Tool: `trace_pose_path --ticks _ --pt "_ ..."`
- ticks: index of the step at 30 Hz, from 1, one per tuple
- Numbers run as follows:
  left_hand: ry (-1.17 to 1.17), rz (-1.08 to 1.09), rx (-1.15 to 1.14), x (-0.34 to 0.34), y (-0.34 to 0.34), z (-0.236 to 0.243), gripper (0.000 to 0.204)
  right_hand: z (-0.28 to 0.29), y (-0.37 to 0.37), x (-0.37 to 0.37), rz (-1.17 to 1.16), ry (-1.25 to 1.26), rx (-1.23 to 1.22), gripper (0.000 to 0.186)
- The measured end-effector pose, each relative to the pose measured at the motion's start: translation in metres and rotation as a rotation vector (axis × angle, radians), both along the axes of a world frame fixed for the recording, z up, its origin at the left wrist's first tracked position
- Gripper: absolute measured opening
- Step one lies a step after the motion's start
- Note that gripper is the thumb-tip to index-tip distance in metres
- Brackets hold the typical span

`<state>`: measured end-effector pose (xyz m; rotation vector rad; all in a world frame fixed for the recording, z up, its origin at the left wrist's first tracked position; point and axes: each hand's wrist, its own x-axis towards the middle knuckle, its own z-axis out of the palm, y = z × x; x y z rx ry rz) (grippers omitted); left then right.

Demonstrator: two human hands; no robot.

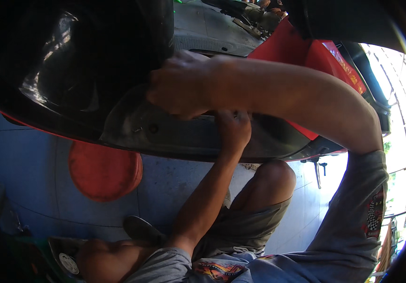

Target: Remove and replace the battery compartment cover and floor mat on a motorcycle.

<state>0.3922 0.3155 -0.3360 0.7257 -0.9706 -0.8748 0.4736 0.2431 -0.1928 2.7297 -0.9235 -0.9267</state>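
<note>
A scooter's dark grey plastic footboard (pixel 174 134) runs across the middle of the view, just beneath both hands. Reaching in from the right, my right arm bends over it, and my right hand (pixel 179 85) is closed in a fist at the black panel side; what it grips, if anything, is hidden, and it is slightly blurred. My left hand (pixel 234 128) sits at the footboard under the right wrist. Its fingers are curled and partly covered, so what they hold cannot be made out.
Glossy black bodywork (pixel 61 61) fills the upper left. Red body panels (pixel 328 63) rise at the right. On the tiled floor (pixel 28 160) stands a round red stool (pixel 104 170). My bent knee (pixel 271 181) is close below the footboard. Another vehicle (pixel 250 16) stands at the far side.
</note>
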Motion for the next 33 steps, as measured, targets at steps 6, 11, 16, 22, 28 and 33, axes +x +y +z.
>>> trace_pose_path --ticks 6,11,16,22,28,33 --pt "0.061 -0.273 0.176 -0.008 -0.009 -0.024 0.014 0.000 0.007 0.006 0.059 -0.006 -0.166 0.029" --pt "0.404 -0.677 0.392 -0.001 -0.004 -0.015 0.028 0.001 -0.003 -0.018 -0.104 -0.116 0.112 0.030" --pt "-0.023 -0.104 0.034 -0.027 0.001 -0.045 0.037 -0.003 0.014 0.004 0.012 0.004 -0.272 0.033" --pt "0.233 -0.551 0.230 -0.015 -0.001 -0.034 0.038 -0.002 -0.006 -0.008 -0.132 -0.172 0.148 0.018" --pt "0.091 -0.405 0.228 -0.013 -0.001 -0.018 0.030 -0.020 -0.022 -0.030 0.437 -0.083 0.167 0.024" --pt "0.217 -0.038 0.121 -0.029 -0.004 -0.018 0.027 -0.012 0.003 -0.011 0.118 -0.188 -0.174 0.013"
